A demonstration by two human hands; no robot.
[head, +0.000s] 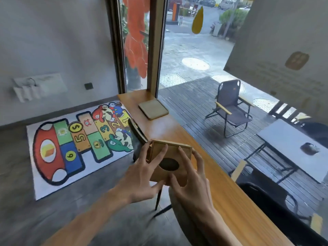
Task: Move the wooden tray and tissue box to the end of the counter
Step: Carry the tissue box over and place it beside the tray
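Observation:
A square wooden tissue box (174, 153) with a dark oval opening on top is held between both hands above the counter's near-left edge. My left hand (142, 176) grips its left side, fingers spread over the top. My right hand (191, 178) grips its right and near side. The flat square wooden tray (153, 109) lies at the far end of the long wooden counter (221, 192), beside the window frame.
A dark chair back (137, 133) stands at the counter's left edge, just beyond the box. A colourful numbered floor mat (78, 144) lies on the floor to the left. Glass runs along the counter's right side; a folding chair and table stand outside.

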